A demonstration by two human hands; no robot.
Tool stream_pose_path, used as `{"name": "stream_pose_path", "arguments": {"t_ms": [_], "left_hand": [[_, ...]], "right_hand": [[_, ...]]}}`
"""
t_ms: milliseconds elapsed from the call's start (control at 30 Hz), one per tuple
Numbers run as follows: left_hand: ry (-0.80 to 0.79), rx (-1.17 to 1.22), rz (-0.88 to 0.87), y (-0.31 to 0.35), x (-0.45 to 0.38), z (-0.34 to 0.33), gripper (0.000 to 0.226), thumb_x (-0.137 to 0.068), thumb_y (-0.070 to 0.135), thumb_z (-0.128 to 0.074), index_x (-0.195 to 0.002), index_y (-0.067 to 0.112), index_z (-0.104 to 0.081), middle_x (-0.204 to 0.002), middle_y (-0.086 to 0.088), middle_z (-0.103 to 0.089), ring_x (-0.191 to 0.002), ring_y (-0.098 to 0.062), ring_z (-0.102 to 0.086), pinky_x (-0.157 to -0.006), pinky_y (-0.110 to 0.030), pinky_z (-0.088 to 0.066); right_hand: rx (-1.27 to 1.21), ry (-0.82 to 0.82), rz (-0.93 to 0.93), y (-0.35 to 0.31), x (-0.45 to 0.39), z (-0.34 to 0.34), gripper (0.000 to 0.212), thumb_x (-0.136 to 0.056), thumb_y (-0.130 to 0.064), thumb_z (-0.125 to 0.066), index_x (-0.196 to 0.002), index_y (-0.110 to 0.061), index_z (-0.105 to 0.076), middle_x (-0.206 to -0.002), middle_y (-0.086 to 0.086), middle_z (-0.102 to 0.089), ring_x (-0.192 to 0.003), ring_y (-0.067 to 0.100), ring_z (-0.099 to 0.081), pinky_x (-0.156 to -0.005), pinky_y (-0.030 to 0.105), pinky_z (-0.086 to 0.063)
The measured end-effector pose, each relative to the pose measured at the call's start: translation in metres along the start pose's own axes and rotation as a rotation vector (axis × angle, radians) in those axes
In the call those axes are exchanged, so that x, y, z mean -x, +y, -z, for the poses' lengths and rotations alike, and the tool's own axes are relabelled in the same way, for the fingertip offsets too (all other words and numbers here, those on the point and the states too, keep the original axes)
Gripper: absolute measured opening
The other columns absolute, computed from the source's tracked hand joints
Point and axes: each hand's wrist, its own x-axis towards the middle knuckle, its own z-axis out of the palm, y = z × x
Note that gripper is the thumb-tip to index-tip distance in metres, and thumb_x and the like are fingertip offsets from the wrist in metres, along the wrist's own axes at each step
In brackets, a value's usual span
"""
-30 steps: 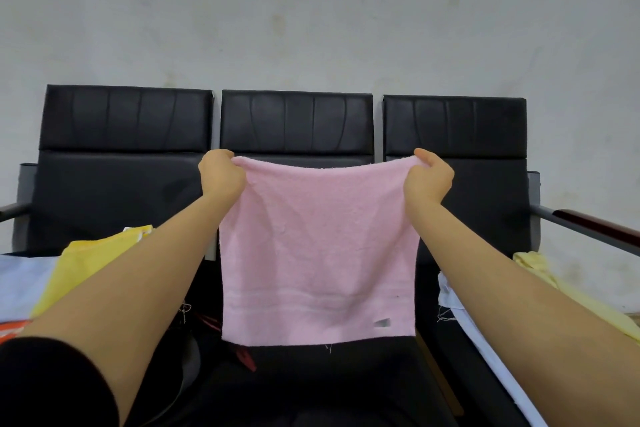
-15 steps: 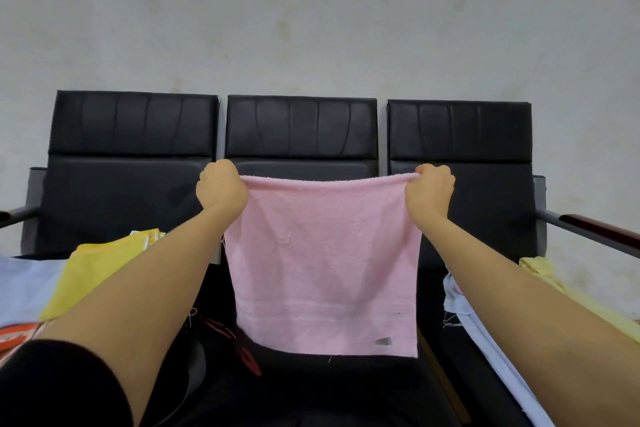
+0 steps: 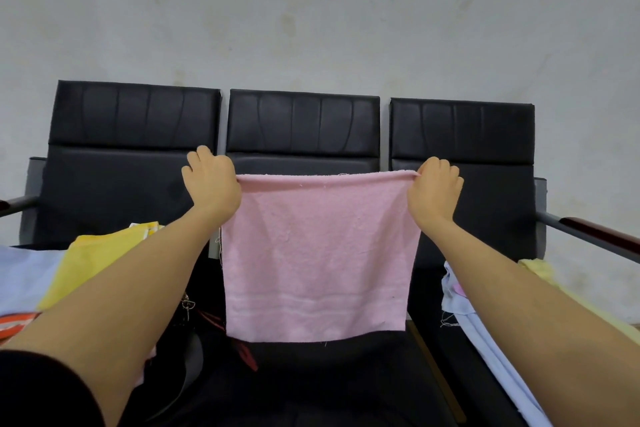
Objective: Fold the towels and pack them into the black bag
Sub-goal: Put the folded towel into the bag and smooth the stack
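A yellow towel (image 3: 100,253) lies half hidden behind the left forearm; the left hand (image 3: 212,180) and right hand (image 3: 433,191) each pinch a top corner of the pink towel (image 3: 317,253), hanging before the middle chair (image 3: 303,125); the black bag (image 3: 194,354) below is hard to make out.

Centre of frame blocked by hanging pink towel (image 3: 317,253). Yellow cloth (image 3: 100,256) piled lower left, pale blue cloth (image 3: 485,329) lower right. Open air above chair backs (image 3: 303,123), upper frame.
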Motion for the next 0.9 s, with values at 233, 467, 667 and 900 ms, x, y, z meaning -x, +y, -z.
{"name": "stream_pose_path", "arguments": {"t_ms": [233, 467, 667, 900], "left_hand": [[-0.174, 0.097, 0.022, 0.000, 0.013, -0.014, 0.026, -0.089, -0.001, -0.046, -0.115, -0.002, -0.040, -0.104, -0.021, -0.059, -0.085, -0.035, -0.056, -0.071, -0.037, -0.036], [-0.481, 0.525, 0.226, 0.001, 0.035, -0.062, 0.049, -0.089, -0.006, -0.041, -0.136, 0.006, -0.034, -0.121, -0.024, -0.053, -0.092, -0.036, -0.058, -0.070, -0.039, -0.048], [-0.654, 0.963, 0.513, 0.008, 0.064, -0.097, 0.056, -0.094, 0.010, -0.019, -0.146, 0.031, -0.025, -0.088, -0.016, -0.070, -0.060, -0.023, -0.062, -0.052, -0.027, -0.037], [-0.641, 1.006, 0.528, 0.016, 0.038, -0.135, 0.054, -0.096, 0.013, -0.018, -0.144, 0.036, -0.028, -0.111, -0.008, -0.064, -0.068, -0.023, -0.064, -0.057, -0.028, -0.044]], "right_hand": [[-0.294, -0.182, -0.172, 0.006, 0.016, -0.009, 0.022, -0.095, -0.001, -0.043, -0.117, -0.004, -0.040, -0.104, 0.015, -0.056, -0.079, 0.024, -0.054, -0.064, 0.036, -0.045], [-0.416, -0.419, -0.327, 0.031, 0.046, -0.045, 0.036, -0.099, -0.008, -0.031, -0.135, -0.006, -0.038, -0.121, 0.017, -0.052, -0.094, 0.027, -0.052, -0.079, 0.039, -0.047], [-0.648, -0.527, -0.468, 0.047, 0.066, -0.080, 0.035, -0.094, -0.002, -0.032, -0.123, -0.006, -0.051, -0.099, 0.015, -0.062, -0.077, 0.022, -0.057, -0.064, 0.031, -0.046], [-0.885, -0.511, -0.643, 0.034, 0.042, -0.109, 0.029, -0.094, -0.013, -0.032, -0.106, -0.023, -0.056, -0.112, 0.007, -0.060, -0.100, 0.026, -0.057, -0.082, 0.039, -0.048]]}}
